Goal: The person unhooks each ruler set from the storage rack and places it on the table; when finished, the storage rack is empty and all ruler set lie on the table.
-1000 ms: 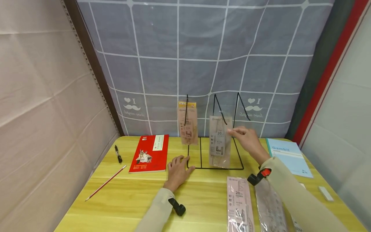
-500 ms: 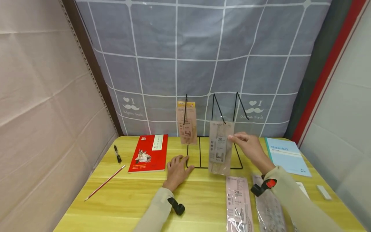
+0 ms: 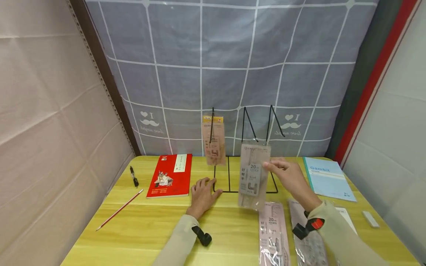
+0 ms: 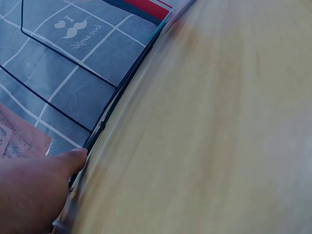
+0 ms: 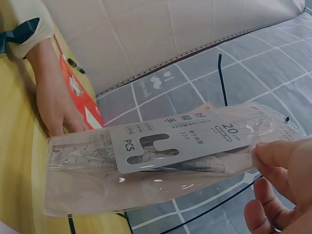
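Note:
My right hand (image 3: 290,176) pinches the right edge of a clear packet holding a ruler set (image 3: 252,177), its grey label marked 20 cm. The packet hangs upright, its top edge right at the tip of the middle prong of a black wire display rack (image 3: 246,192). In the right wrist view, thumb and fingers grip the ruler packet (image 5: 183,146) near its top end. My left hand (image 3: 202,195) rests at the rack's front left corner, fingers spread; the left wrist view has its thumb (image 4: 73,158) against the base wire. A second ruler packet (image 3: 214,144) hangs on the left prong.
A pink ruler packet (image 3: 273,232) and a greyish one (image 3: 307,236) lie at the front right, partly under my right forearm. A red book (image 3: 170,175), a pen (image 3: 134,176) and a pencil (image 3: 119,210) lie left. A blue notebook (image 3: 329,179) and white eraser (image 3: 370,219) lie right.
My right hand has drawn the ruler packet toward me and down along the middle prong to its tip. The left hand has stayed at the rack's corner.

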### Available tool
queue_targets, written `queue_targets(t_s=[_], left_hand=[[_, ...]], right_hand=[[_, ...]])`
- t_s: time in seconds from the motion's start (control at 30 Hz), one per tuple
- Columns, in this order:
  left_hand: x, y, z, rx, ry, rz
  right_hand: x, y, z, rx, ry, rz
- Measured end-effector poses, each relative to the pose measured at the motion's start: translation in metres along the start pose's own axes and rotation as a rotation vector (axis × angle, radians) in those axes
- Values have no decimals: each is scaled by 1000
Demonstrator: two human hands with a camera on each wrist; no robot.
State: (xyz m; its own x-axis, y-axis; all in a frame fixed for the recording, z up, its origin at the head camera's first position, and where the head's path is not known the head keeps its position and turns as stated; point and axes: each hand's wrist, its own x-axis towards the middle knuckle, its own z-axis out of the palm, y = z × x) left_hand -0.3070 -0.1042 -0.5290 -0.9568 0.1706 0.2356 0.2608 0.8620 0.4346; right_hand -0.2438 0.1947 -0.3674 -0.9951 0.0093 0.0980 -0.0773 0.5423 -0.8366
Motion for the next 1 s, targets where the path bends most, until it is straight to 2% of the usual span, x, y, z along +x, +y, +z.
queue_targets(t_s=[0.3,0.53,0.77,1.0], left_hand=[[-2,0,-2,-1,-1,4],[-3,1,-3,1,10,10],[-2,1,-5,-8,-4,5],[-2,2,-5,-2,3,7]], right_hand=[[-16,-5,3,2,21,-1],[-36,-7,18,39,23,-2],[-58,-4,40,75,-8,71],[-68,4,58,140,-47,161]])
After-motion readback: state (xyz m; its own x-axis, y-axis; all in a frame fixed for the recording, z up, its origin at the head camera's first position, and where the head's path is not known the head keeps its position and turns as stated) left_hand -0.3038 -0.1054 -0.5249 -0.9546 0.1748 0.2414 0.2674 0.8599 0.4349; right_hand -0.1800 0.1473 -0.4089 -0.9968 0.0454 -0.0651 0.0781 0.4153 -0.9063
